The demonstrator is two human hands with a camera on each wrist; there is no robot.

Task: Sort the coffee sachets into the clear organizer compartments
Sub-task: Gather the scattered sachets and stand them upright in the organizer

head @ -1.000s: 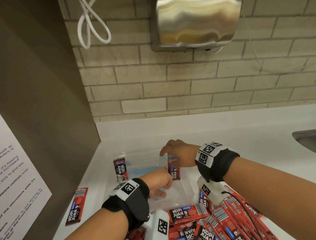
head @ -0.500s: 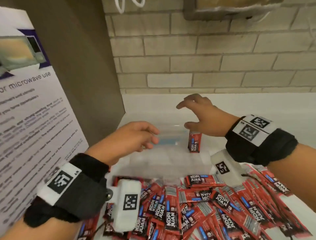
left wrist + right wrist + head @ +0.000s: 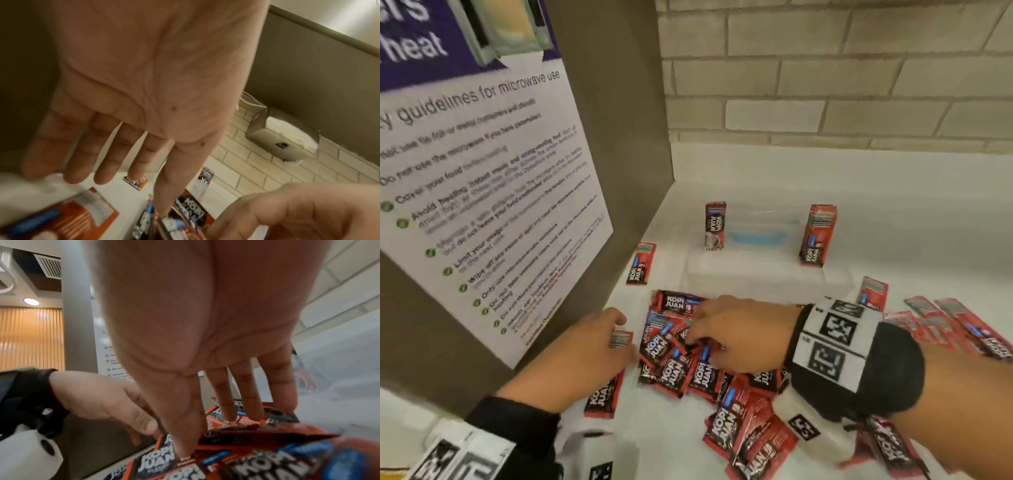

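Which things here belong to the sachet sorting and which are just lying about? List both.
Job: clear organizer; sachet pile; upright sachets; left hand; right hand.
Lying about: microwave poster; hand dryer; brick wall.

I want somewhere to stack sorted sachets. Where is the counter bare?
Bare counter runs behind and right of the clear organizer, up to the brick wall. The loose sachet pile crowds the front, under both hands.
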